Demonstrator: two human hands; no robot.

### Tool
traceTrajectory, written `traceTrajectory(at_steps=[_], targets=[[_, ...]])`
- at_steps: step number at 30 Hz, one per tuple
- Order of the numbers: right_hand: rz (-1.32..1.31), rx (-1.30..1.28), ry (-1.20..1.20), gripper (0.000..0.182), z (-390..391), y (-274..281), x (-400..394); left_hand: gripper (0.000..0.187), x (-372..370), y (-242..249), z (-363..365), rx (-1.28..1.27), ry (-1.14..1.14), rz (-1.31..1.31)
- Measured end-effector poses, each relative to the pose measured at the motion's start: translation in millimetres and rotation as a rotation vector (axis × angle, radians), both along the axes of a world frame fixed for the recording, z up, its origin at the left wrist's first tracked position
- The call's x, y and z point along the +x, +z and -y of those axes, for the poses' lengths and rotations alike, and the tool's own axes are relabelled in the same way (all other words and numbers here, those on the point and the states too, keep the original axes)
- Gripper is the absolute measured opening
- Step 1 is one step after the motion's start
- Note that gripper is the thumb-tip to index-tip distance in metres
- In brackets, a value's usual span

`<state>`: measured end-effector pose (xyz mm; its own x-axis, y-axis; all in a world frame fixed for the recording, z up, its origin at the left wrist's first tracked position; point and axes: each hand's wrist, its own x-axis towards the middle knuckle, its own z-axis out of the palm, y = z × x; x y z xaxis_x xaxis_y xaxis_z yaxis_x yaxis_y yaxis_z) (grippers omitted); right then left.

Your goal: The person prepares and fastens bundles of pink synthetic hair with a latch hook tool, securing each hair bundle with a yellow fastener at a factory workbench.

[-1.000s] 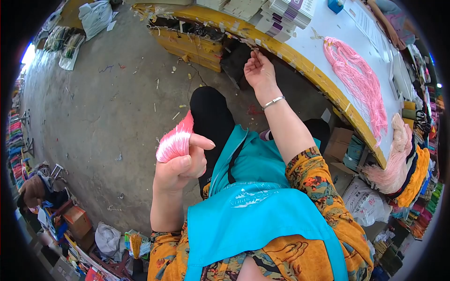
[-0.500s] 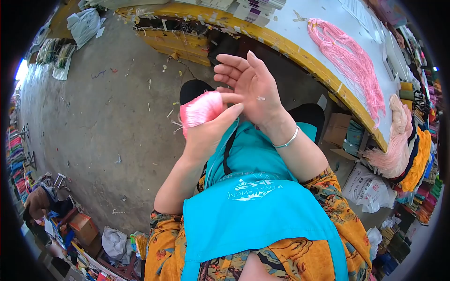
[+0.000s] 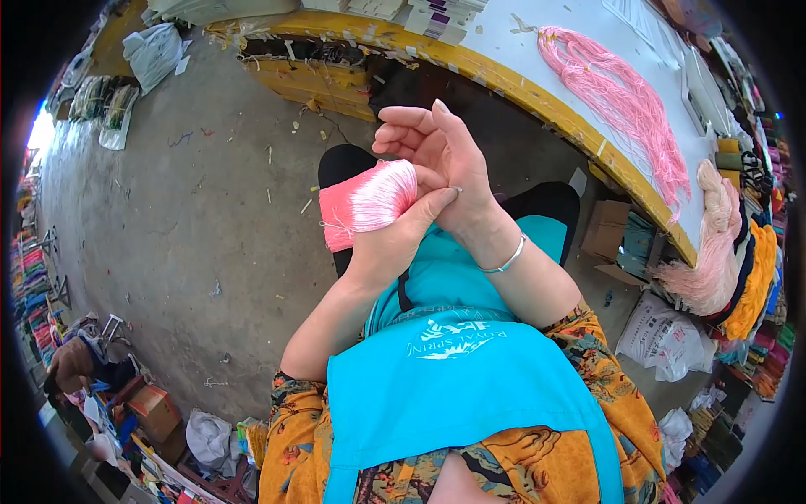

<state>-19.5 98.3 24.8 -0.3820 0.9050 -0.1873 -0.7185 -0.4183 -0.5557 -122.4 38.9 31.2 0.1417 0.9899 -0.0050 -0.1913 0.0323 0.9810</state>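
Held in my left hand [image 3: 395, 237] is a bundle of glossy pink thread [image 3: 369, 202], fanned out at one end, with loose thread ends at its lower left side. My left thumb and forefinger stretch out to the base of my right palm. Something too small to make out may be between them. My right hand [image 3: 447, 164] is palm up and open, its fingers loosely curled and apart from the bundle. It wears a silver bracelet [image 3: 507, 254] at the wrist. Both hands hover over my lap and turquoise apron [image 3: 453, 386].
A table with a yellow edge [image 3: 579, 147] curves ahead and to the right. On it lie a long pink thread skein [image 3: 613, 109] and stacked cards [image 3: 441, 18]. Paler pink yarn [image 3: 709, 252], orange yarn [image 3: 751, 286], a cardboard box [image 3: 604, 231] and plastic bags [image 3: 667, 340] are at the right.
The pink bundle has turned in my left hand, so more of its length shows. My right hand has shifted slightly left and down, its palm still up.
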Motion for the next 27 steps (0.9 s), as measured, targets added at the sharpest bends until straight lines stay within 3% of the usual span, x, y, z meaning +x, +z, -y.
traceTrajectory(at_steps=[2,4,14,21,27], targets=[[0.006,0.018,-0.009,0.054,1.2,0.5,1.5,0.010,0.9,0.0,2.4,0.034,-0.008,-0.024],[0.040,-0.043,-0.055,0.052,2.5,1.3,3.1,0.007,3.1,-0.8,7.9,0.239,0.073,-0.193],[-0.077,0.081,-0.004,0.055,6.9,4.9,2.2,0.006,2.3,6.3,6.7,0.086,-0.025,0.002],[-0.007,0.151,0.012,0.055,7.1,6.0,0.6,0.007,-2.7,4.0,6.6,0.124,-0.059,-0.068],[0.119,0.230,-0.012,0.053,7.9,9.0,1.8,0.006,-3.7,9.1,7.1,0.005,-0.083,0.032]])
